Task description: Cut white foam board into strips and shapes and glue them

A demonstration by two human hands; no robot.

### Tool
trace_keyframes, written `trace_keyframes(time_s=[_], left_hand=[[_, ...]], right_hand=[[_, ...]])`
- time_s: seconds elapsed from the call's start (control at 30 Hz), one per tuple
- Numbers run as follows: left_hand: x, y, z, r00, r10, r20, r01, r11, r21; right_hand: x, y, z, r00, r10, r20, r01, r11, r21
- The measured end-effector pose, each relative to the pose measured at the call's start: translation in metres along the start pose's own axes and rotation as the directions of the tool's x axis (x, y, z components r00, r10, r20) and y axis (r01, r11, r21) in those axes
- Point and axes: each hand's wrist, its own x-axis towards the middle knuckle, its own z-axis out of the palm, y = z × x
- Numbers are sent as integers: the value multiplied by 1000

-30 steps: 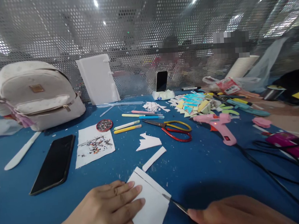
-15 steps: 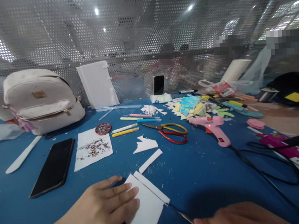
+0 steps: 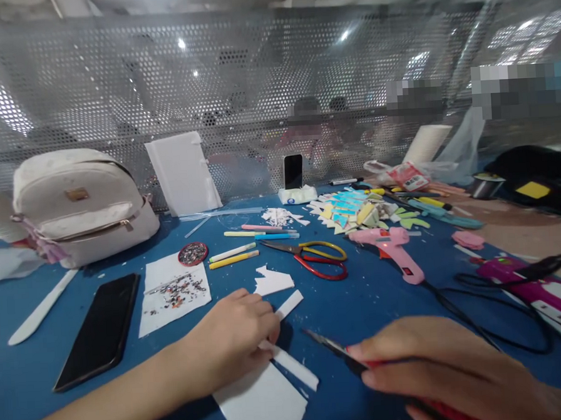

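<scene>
My left hand (image 3: 242, 331) is closed on one end of a narrow white strip (image 3: 295, 367), probably foam board; its fingertips are partly hidden. Below it, the larger white board (image 3: 265, 399) lies on the blue table, cut off by the bottom of the view. In my right hand (image 3: 434, 358) is a craft knife (image 3: 329, 344) with a thin blade and some red on its handle. The blade points left, raised off the board and just right of the strip. Beyond my left hand lie another white strip (image 3: 289, 305) and a jagged white scrap (image 3: 273, 279).
Scissors (image 3: 322, 267) and a pink glue gun (image 3: 393, 248) lie ahead, its black cord trailing right. Several markers (image 3: 236, 259), a paper sheet with small bits (image 3: 163, 310) and a phone (image 3: 98, 329) lie left. A backpack (image 3: 86, 220) and coloured scraps (image 3: 351, 209) stand farther back.
My left hand has gone from lying flat on the board to gripping the cut strip, which has shifted. The knife has lifted from the cut line and my right hand has come further into view.
</scene>
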Motion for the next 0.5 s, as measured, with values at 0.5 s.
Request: trace_keyframes(time_s=[0.5], left_hand=[[-3, -38, -19, 907, -406, -110, 198, 643, -739]], right_hand=[[91, 14, 26, 902, 348, 255, -375, 925, 65]])
